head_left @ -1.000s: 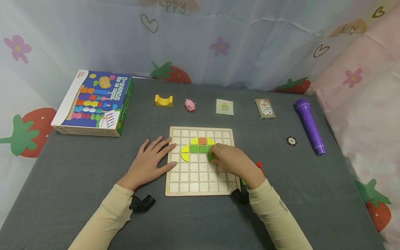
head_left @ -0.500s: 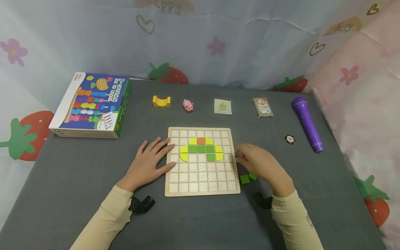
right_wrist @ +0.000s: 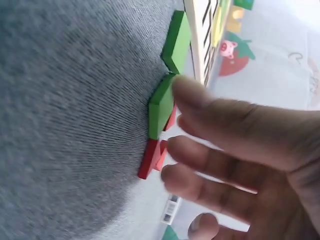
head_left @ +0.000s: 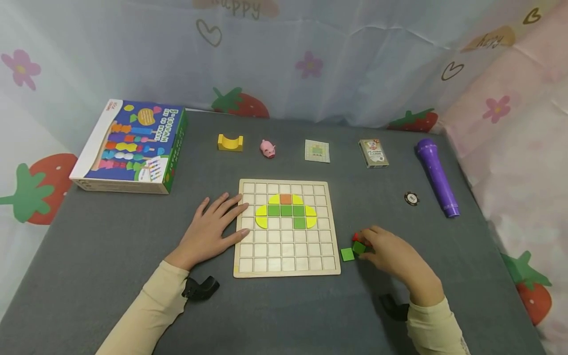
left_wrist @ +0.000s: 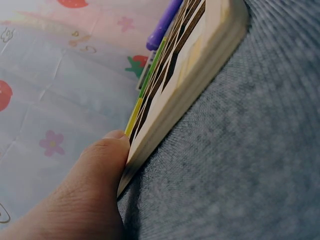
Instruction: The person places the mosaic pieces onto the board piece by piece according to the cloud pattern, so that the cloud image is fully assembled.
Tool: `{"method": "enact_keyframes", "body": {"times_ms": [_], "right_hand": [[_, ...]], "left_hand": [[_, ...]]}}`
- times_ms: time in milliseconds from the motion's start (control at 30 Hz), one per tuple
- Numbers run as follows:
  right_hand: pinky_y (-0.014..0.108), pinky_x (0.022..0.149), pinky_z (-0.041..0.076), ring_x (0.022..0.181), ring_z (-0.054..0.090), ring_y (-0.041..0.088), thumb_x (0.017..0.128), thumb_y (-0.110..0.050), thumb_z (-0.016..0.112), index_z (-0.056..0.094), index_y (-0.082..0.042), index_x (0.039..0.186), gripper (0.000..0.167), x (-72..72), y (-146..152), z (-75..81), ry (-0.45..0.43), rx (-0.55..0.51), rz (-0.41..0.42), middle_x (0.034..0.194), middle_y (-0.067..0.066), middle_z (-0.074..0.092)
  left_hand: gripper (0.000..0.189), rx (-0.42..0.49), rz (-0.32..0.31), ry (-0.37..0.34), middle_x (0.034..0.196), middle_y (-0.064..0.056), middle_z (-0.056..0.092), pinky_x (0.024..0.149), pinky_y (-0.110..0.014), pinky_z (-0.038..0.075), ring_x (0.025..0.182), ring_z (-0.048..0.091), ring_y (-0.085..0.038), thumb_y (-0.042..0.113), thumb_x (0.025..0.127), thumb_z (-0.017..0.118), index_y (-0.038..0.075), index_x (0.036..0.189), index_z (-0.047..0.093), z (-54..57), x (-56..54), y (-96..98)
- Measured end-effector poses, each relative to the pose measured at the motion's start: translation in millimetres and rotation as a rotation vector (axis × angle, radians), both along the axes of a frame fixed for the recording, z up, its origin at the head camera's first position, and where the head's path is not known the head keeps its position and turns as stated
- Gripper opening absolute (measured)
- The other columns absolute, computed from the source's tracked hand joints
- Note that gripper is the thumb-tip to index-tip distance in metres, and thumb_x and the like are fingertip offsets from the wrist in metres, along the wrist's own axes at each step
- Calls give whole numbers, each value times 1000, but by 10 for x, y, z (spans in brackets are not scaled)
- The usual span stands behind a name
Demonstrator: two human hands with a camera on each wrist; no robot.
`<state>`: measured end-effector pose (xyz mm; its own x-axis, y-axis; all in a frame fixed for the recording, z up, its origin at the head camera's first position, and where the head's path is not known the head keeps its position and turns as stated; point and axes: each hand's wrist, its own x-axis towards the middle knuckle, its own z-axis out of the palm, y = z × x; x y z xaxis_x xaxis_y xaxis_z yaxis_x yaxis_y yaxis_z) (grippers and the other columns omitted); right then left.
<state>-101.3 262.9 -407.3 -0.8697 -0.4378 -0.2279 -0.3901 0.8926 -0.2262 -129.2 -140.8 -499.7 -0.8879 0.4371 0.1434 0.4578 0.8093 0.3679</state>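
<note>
My left hand (head_left: 213,231) lies with spread fingers on the left edge of a wooden grid board (head_left: 262,266); its thumb rests on the rim in the left wrist view. Yellow quarter-round tiles, an orange square tile (head_left: 286,199) and several green square tiles (head_left: 286,210) sit in the board's cells. Right of the board, my right hand (head_left: 397,256) is over a loose green square tile (right_wrist: 161,107), thumb and fingers loosely bent around it. Red tiles (right_wrist: 149,159) lie beside that tile, partly hidden by the fingers. Another green square tile (head_left: 347,254) lies near the board's edge.
Along the back stand a boxed toy set (head_left: 133,145), a yellow arched block (head_left: 230,143), a pink pig figure (head_left: 267,149), a small pattern card (head_left: 317,151) and a playing-card box (head_left: 373,153). At right are a round chip (head_left: 411,198) and a purple microphone-shaped object (head_left: 438,177).
My right hand has left the board and moved right and nearer, to the loose tiles. Green and yellow tiles it had covered on the board now show. My left hand stays put.
</note>
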Motion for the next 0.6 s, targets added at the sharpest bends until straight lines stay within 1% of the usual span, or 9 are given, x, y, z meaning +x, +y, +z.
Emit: {"method": "enact_keyframes", "body": {"times_ms": [167,300,400,600], "right_hand": [[37,67,50,78,58,17,78,-9,78,61,-8,93,23,29,8,-40,23,-5,5,90,3,60],[36,64,50,76,58,16,78,-6,78,61,-8,92,23,31,19,-74,77,-45,11,89,2,59],[36,65,50,77,59,17,77,-4,78,62,-8,94,23,32,23,-96,105,-62,9,91,3,59],[36,65,50,76,59,17,78,-4,77,63,-6,96,23,26,22,-121,99,-71,15,92,4,58]], "left_hand": [[68,-3,-1,-1,157,1,28,116,-59,8,146,20,-27,61,91,50,28,149,37,14,2,0],[67,-4,-2,-2,156,1,29,116,-59,8,146,20,-27,60,92,49,27,149,37,17,3,2],[67,-4,-2,-4,156,0,30,116,-59,8,146,20,-28,60,92,50,27,149,37,24,4,6],[67,-5,0,-3,156,0,30,116,-59,8,145,20,-28,59,92,50,27,148,38,37,4,6]]}}
